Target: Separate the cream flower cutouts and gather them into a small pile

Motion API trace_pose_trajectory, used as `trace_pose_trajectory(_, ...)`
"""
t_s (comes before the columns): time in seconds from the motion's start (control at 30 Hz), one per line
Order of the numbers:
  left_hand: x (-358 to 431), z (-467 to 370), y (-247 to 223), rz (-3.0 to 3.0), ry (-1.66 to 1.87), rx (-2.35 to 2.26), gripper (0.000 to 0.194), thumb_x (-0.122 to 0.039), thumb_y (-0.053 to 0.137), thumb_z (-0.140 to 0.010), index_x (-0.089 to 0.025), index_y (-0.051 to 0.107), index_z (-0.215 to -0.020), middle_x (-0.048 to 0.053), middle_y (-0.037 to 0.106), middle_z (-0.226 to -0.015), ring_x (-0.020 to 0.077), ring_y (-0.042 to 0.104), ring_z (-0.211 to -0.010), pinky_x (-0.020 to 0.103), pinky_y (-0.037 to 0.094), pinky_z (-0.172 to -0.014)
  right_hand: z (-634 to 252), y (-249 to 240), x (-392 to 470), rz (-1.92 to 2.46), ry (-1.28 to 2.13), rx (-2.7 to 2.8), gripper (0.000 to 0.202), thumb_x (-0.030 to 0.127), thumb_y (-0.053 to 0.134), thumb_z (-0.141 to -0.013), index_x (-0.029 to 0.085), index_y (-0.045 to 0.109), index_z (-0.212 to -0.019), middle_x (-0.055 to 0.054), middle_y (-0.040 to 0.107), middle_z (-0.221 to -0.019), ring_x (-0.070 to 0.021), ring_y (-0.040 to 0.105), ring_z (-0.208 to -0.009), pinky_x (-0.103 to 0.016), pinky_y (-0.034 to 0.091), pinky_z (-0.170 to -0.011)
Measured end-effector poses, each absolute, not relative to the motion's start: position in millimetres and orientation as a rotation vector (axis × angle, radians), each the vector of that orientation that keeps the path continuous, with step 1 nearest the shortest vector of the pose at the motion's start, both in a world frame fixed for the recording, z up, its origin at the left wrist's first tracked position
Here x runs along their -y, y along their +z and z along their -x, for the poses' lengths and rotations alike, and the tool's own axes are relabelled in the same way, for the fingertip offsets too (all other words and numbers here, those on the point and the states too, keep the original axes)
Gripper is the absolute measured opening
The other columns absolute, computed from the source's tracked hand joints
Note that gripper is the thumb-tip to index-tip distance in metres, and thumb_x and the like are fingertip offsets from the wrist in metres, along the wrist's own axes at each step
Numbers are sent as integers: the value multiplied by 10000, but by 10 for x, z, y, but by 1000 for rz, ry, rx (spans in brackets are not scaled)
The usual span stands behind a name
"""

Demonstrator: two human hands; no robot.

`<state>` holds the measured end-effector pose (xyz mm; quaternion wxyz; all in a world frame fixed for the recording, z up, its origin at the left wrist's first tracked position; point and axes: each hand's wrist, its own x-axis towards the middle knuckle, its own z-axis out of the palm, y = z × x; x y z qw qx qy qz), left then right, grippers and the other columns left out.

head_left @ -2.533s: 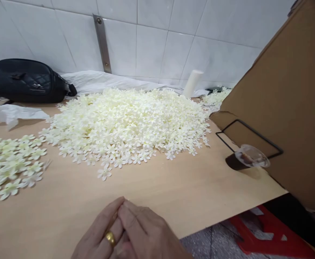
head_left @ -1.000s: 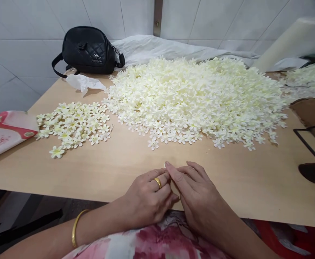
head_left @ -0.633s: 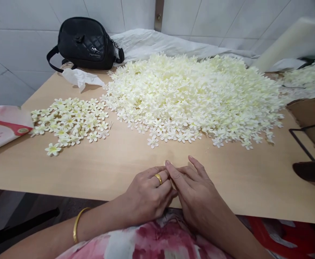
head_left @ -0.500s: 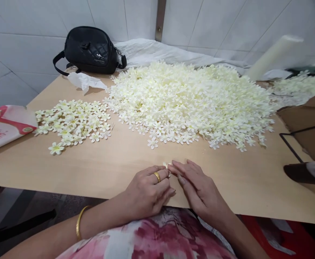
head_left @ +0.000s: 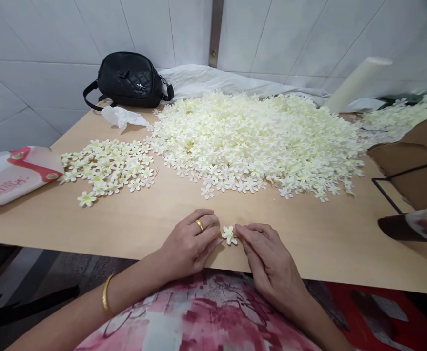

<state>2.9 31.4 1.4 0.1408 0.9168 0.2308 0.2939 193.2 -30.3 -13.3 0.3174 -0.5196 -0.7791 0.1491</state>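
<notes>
A small cream fabric flower [head_left: 230,235] sits between my two hands near the front edge of the wooden table [head_left: 154,214]. My left hand [head_left: 191,241], with a gold ring, has its fingers curled and touches the flower from the left. My right hand [head_left: 264,251] pinches the flower from the right with its fingertips. Beyond them lies a big heap of the same cream flowers [head_left: 257,139]. A smaller spread of flowers [head_left: 107,168] lies to the left.
A black quilted bag [head_left: 131,80] and crumpled tissue [head_left: 123,117] sit at the back left. A red and white pouch [head_left: 11,175] lies at the left edge. A white roll [head_left: 355,83], cardboard [head_left: 414,156], a black wire frame [head_left: 399,190] and a plastic cup [head_left: 414,226] stand on the right.
The view swung left and steadied. My hands, earlier pressed together over something small, have drawn slightly apart, and the flower now shows between the fingertips.
</notes>
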Motion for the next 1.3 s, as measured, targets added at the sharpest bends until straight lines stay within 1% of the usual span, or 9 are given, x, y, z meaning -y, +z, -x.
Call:
trace_pose_trajectory(0.17,-176,-12,36,-2748,900,-669,142,-75,476,-751,-94,559,-865,103,614,-847,151,539,-815,376,423,-885,-1933,-108,373,1397,446,1977,342,55,356,-809,167,489,-1103,-88,552,-1010,-187,475,-960,-366,417,-829)
trace_pose_trajectory(0.33,-82,-61,-45,-2822,782,-553,207,-95,488,-757,-96,554,-954,114,596,-1037,193,505,-990,372,428,-895,-1919,-108,400,1395,362,1906,348,38,340,-796,180,497,-1072,-89,551,-998,-193,482,-952,-383,422,-814)
trace_pose_trajectory(0.47,-78,-147,-105,-2839,733,-536,235,-98,462,-775,-86,548,-994,110,579,-1090,204,473,-1050,368,427,-908,-1926,-108,433,1417,354,1915,352,27,342,-788,168,504,-1067,-99,544,-964,-197,484,-911,-382,428,-783)
trace_pose_trajectory(0.67,-104,-256,-92,-2825,734,-508,145,-100,444,-790,-70,579,-835,112,627,-924,159,539,-949,365,373,-976,-1950,-110,450,1357,407,1884,382,0,346,-771,167,488,-1084,-85,556,-974,-192,482,-924,-376,423,-801)
trace_pose_trajectory(0.77,-108,-285,-62,-2805,729,-513,145,-101,431,-794,-85,574,-775,103,633,-855,149,557,-901,364,389,-958,-1946,-125,449,1368,470,1839,373,16,349,-778,175,482,-1088,-82,555,-989,-189,490,-942,-361,435,-802)
trace_pose_trajectory(0.87,-102,-298,-48,-2764,754,-520,145,-85,421,-789,-84,564,-763,117,631,-861,151,558,-908,332,427,-919,-1936,-133,444,1372,497,1854,368,31,354,-784,175,471,-1102,-88,549,-1018,-186,488,-977,-355,440,-815)
trace_pose_trajectory(1.1,-91,-293,-86,-2740,778,-515,149,-54,424,-736,-64,569,-772,155,618,-891,180,549,-941,322,434,-903,-1965,-58,410,1358,187,2252,533,-18,331,-711,80,349,-1234,-139,554,-1078,-203,465,-1034,-442,347,-928)
trace_pose_trajectory(1.2,-104,-311,-122,-2760,783,-483,180,-42,411,-718,-41,568,-805,173,609,-891,200,533,-980,334,420,-916,-1971,-6,383,1371,141,2399,602,-3,331,-673,22,290,-1273,-158,543,-1097,-214,452,-1040,-457,302,-960)
trace_pose_trajectory(1.3,-130,-347,-138,-2739,804,-520,202,-47,415,-714,-32,568,-845,160,611,-848,198,543,-936,320,449,-870,-1942,34,340,1386,119,2454,654,19,329,-658,5,233,-1305,-146,551,-1070,-216,454,-1015,-459,266,-983)
